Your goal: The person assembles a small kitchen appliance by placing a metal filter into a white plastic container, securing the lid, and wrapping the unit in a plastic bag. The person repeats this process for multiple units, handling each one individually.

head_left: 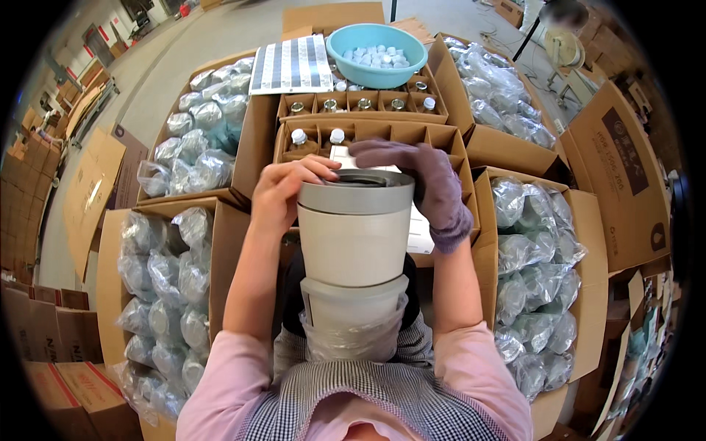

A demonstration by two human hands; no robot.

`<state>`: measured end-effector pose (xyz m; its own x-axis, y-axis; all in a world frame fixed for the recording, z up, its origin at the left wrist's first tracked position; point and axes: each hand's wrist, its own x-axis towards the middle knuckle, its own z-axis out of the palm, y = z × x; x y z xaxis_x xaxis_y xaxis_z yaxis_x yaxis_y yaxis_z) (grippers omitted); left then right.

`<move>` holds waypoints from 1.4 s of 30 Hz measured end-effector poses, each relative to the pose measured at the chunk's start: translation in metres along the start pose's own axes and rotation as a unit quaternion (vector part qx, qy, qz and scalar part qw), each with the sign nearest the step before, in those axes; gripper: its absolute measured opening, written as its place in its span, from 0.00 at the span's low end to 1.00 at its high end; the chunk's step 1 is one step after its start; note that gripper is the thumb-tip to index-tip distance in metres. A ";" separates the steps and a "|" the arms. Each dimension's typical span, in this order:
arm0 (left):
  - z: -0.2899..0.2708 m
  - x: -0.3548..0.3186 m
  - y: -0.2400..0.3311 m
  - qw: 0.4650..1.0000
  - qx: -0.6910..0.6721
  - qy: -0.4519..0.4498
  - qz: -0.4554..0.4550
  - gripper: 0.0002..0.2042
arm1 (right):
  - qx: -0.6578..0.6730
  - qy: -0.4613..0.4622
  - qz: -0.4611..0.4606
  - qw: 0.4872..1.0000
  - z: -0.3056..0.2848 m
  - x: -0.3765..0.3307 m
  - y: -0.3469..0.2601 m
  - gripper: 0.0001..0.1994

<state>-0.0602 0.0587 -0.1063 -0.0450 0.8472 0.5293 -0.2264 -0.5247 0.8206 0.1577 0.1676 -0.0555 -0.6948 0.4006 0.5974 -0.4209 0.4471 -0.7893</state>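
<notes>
"Concrete floor (pixel 228 29), packed cartons (pixel 254 158) around; what's done?"

"Grey top (pixel 357 201) apparently on, plastic wrap (pixel 353 342) not off below; canister (pixel 354 250) upright between left hand (pixel 282 187), at its rim, grip unclear, and gloved right hand (pixel 437 187), loosely arched"

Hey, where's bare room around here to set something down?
Bare floor lies left of the far-left box, beyond the leaning cardboard. In the nearer divided carton, some compartments right of the white-capped bottles look free, though the gloved right hand hides part. Crowded: the blue bowl of caps and the side boxes packed with wrapped things.
</notes>
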 end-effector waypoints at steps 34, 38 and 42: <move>-0.002 -0.090 -0.091 0.977 0.044 0.049 -0.205 0.34 | 0.036 -0.250 0.024 0.967 -0.022 0.009 -0.076 0.19; 0.078 -0.097 -0.016 0.968 0.036 -0.032 -0.244 0.29 | -0.124 -0.277 0.120 0.945 -0.059 -0.008 -0.110 0.23; 0.110 -0.102 0.044 0.958 0.186 -0.033 -0.215 0.42 | -0.104 -0.206 0.165 0.959 -0.056 -0.044 -0.120 0.29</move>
<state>0.0419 -0.0598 -0.1004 0.0385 0.9912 0.1266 0.1526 -0.1310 0.9796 0.2712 0.1408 0.0210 -0.9595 0.2171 0.1793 -0.0426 0.5177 -0.8545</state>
